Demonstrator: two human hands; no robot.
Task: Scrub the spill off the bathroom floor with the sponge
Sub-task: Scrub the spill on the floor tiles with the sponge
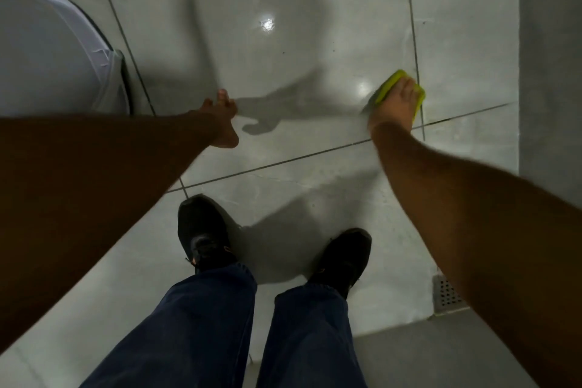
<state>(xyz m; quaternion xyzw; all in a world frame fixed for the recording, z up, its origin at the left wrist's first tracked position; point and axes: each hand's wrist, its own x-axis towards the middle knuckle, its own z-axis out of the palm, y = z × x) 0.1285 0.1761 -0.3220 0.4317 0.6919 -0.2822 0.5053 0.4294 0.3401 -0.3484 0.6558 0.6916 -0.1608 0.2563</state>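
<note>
A yellow-green sponge (392,81) lies flat on the grey tiled floor (283,142), next to a grout line at the right. My right hand (397,107) covers it from above and grips it, pressed against the tile. The floor around it shines wet, with smeared streaks near the sponge and a few dark specks (283,53) further up. My left hand (224,118) hovers over the floor at centre left, fingers loosely apart, holding nothing. Its shadow falls on the tile to its right.
A white toilet (47,53) stands at the left edge. A grey wall (549,57) runs along the right side. A metal floor drain (447,294) sits at lower right. My two black shoes (204,236) and blue trouser legs stand at bottom centre.
</note>
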